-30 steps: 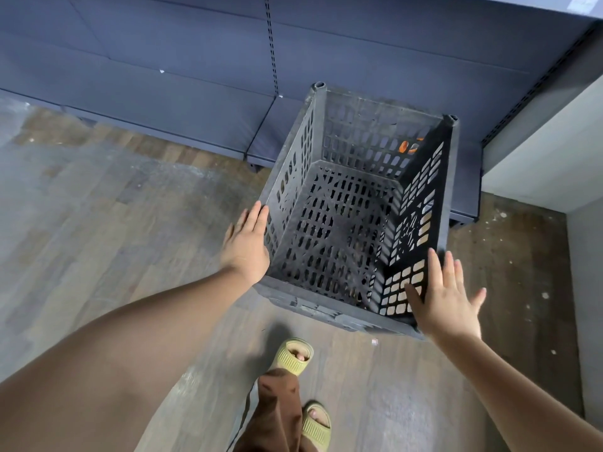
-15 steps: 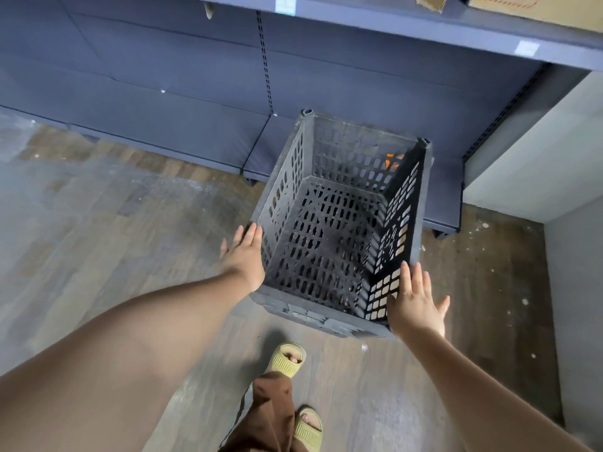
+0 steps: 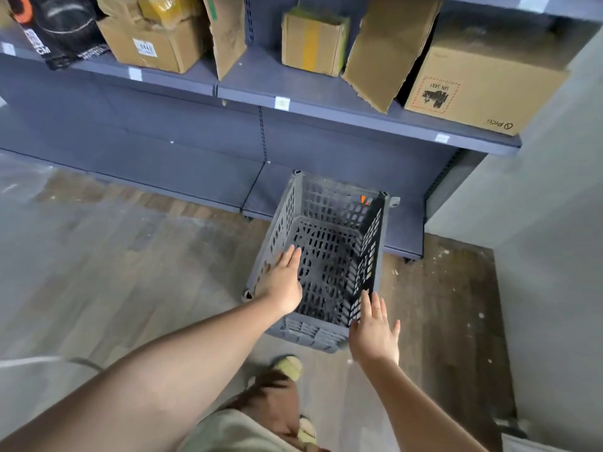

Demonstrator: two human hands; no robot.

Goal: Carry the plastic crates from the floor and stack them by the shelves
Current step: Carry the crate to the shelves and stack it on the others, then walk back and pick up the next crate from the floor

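A dark grey perforated plastic crate (image 3: 329,256) stands upright on the wooden floor, its far side against the bottom shelf of the blue shelving (image 3: 182,164). It is empty apart from a small orange mark near its far right corner. My left hand (image 3: 282,282) hovers flat over the crate's left rim, fingers extended, gripping nothing. My right hand (image 3: 375,331) is spread open beside the crate's near right corner, apart from it or just brushing the wall.
Cardboard boxes (image 3: 476,83) and a black package (image 3: 62,31) fill the upper shelf (image 3: 326,106). A grey wall (image 3: 548,207) closes the right side. My feet in pale green sandals (image 3: 288,367) stand just behind the crate.
Both hands have come off the crate's sides and drawn back slightly. The view has tilted up and back, revealing the loaded upper shelf. The crate stays on the floor.
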